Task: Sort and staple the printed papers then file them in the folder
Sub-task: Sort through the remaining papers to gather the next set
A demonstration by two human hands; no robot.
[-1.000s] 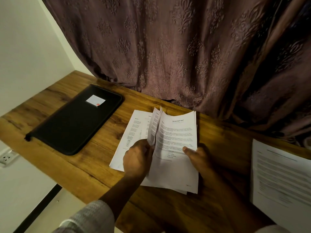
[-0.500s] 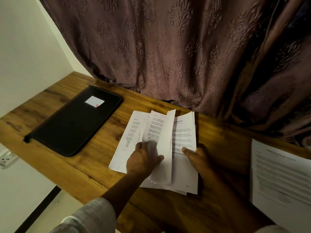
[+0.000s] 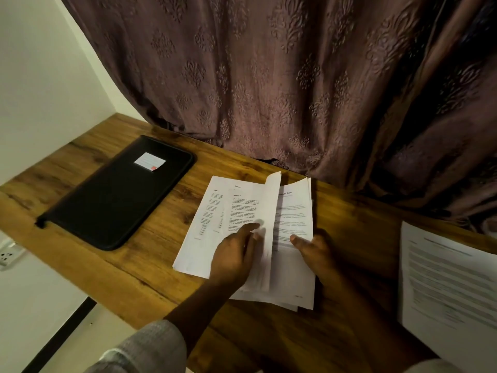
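Nearest, a grey sleeve (image 3: 150, 345) is seen at the lower edge, and from it the left hand (image 3: 236, 254) is stretched over the tabletop (image 3: 134, 270). Its grip is spread: the fingers are laid fairly straight on a lifted sheet (image 3: 250, 205), whose free edge is curled upward. Just beside it, the stack of printed papers (image 3: 293, 275) is pinched at its right edge by the right hand (image 3: 317, 251), thumb on top. One sheet (image 3: 200, 232) is laid flat to the left, partly under the lifted one. A separate printed set (image 3: 446, 278) is lying well apart at the right. Farther off, the black folder (image 3: 115, 195) is lying closed at the left, before the curtain (image 3: 295, 76). Sorting is judged to be the step in hand; no stapler is seen. Next, the lifted sheet would need to be flattened onto the left pile without the stack being dragged.
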